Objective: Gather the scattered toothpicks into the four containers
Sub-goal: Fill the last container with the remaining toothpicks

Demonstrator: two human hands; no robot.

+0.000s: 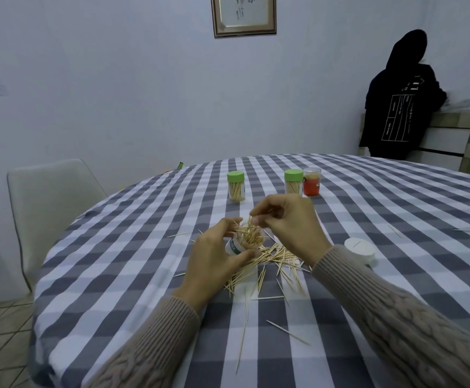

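- Left hand [214, 257] grips a small clear open jar with a white-green label [235, 245], tilted, mouth up-right, bristling with pale wooden toothpicks.
- Right hand [285, 222] pinches a few toothpicks just above that mouth.
- Loose pile of pale wooden toothpicks [270, 260] lies between and below both hands, axes fanned in many directions.
- Behind: two green-capped clear jars [236, 186] [293, 181], upright, holding toothpicks; red-labelled clear jar [311, 182] touching the second.
- White round lid [359, 248] right of the pile.
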